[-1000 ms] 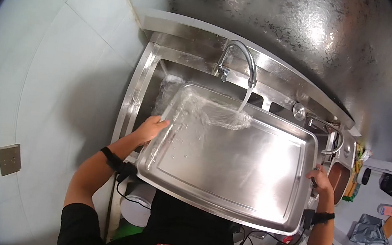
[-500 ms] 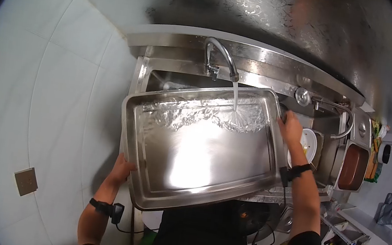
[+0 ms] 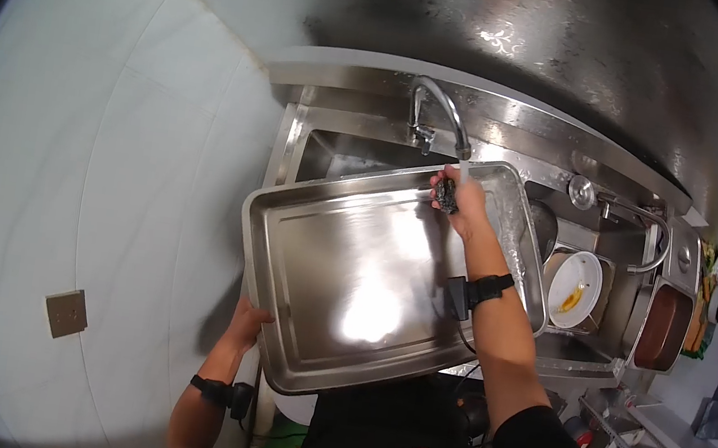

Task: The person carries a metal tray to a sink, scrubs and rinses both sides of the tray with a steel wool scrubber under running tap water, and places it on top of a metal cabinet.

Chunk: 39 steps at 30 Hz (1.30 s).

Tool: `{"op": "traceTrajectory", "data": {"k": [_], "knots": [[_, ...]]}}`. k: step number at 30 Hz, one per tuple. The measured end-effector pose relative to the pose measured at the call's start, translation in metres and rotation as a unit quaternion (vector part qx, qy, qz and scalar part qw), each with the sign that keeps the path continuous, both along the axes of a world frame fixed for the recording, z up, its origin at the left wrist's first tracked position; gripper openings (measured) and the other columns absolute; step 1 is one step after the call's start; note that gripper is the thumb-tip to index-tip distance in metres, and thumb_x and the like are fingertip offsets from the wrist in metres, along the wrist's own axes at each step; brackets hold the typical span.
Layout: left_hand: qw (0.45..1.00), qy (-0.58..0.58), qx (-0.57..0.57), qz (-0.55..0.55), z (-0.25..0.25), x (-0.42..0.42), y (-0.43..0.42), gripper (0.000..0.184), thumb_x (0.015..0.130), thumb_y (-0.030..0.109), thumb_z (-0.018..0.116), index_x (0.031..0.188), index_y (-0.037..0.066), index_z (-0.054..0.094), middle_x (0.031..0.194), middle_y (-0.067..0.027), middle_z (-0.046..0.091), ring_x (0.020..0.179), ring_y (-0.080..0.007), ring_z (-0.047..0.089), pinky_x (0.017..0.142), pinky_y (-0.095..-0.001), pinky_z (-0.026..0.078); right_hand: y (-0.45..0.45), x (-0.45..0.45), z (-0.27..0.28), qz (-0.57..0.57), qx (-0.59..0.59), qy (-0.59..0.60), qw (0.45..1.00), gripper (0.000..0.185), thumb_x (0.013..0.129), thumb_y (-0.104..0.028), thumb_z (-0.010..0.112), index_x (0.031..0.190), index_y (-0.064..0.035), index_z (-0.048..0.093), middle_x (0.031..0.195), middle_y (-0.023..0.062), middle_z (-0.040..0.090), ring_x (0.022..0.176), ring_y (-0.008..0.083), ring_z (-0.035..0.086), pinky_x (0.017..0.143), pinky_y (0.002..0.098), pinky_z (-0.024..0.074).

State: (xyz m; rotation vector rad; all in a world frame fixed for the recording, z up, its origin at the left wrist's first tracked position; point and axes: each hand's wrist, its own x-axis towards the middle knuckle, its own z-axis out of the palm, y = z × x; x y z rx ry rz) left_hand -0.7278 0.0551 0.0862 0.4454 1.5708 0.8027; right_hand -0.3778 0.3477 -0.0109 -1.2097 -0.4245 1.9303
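Note:
A large rectangular steel tray [image 3: 333, 284] lies tilted over the sink, its right end lower in the view's upper right. My left hand [image 3: 250, 322] grips its lower left edge, thumb over the rim. Above the tray's upper right part, my right hand [image 3: 463, 203] is closed on a dark, mesh-like scrubber [image 3: 446, 196]. Water runs from the curved faucet [image 3: 443, 108] onto my right hand and wrist. Some water lies along the tray's right side.
Right of the tray, a white bowl [image 3: 574, 289] with yellow scraps sits in a second sink basin. Beyond are another faucet [image 3: 653, 249] and a brown-bottomed steel container [image 3: 664, 328]. A tiled wall [image 3: 145, 196] with a socket plate [image 3: 65, 313] stands on the left.
My right hand has left the tray's right edge and moved left under the faucet, with the scrubber now visible in it. The tray has turned, and most of its water has gone from the middle.

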Motion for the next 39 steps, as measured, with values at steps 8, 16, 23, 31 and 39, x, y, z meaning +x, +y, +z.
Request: {"op": "traceTrajectory", "data": {"k": [8,16,23,31,39], "knots": [[0.999,-0.013,-0.038,-0.008,-0.051,-0.003,0.0,0.051,0.068,-0.002,0.051,0.118,-0.006,0.06,0.104,-0.012,0.067,0.091,-0.0227,0.066,0.082,-0.0348,0.053,0.043,-0.04,-0.006,-0.029,0.011,-0.014,0.999,0.024,0.095,-0.022,0.061,0.103,0.0,0.055,0.079,0.0112,0.057,0.061,0.0229,0.064,0.045,0.0319,0.0574],[0.999,0.003,-0.04,-0.021,-0.053,0.008,0.002,0.054,0.064,-0.004,0.051,0.118,-0.006,0.058,0.101,-0.0136,0.066,0.089,-0.028,0.066,0.081,-0.0382,0.055,0.057,-0.06,0.007,-0.181,0.002,0.089,0.979,0.021,0.097,-0.014,0.061,0.107,0.0036,0.056,0.081,0.0146,0.063,0.058,0.0245,0.066,0.046,0.0335,0.06],[0.999,0.021,-0.033,-0.002,-0.049,0.017,-0.003,0.045,0.066,-0.004,0.052,0.111,-0.006,0.062,0.097,-0.0141,0.068,0.088,-0.0264,0.068,0.077,-0.0371,0.056,0.078,-0.056,-0.009,-0.217,0.145,0.189,0.947,0.015,0.096,-0.014,0.06,0.097,0.0009,0.059,0.08,0.0155,0.065,0.062,0.0254,0.066,0.052,0.036,0.0587],[1.0,0.021,-0.015,-0.012,-0.049,0.019,0.007,0.046,0.068,-0.001,0.053,0.112,-0.004,0.063,0.097,-0.0129,0.068,0.087,-0.0268,0.067,0.077,-0.0375,0.055,0.033,0.057,0.029,-0.023,0.09,0.055,0.994,0.027,0.096,-0.01,0.058,0.12,0.0011,0.057,0.099,0.0127,0.069,0.072,0.0219,0.067,0.058,0.0336,0.0595],[0.999,0.04,0.012,-0.013,-0.048,0.02,0.019,0.041,0.069,0.001,0.054,0.109,-0.006,0.064,0.095,-0.0137,0.068,0.087,-0.0272,0.067,0.077,-0.0386,0.054,-0.074,0.229,0.006,0.151,0.148,-0.672,0.709,0.034,0.083,-0.029,0.07,0.104,-0.0012,0.071,0.101,0.0224,0.07,0.094,0.0364,0.067,0.084,0.0436,0.0523]]}}
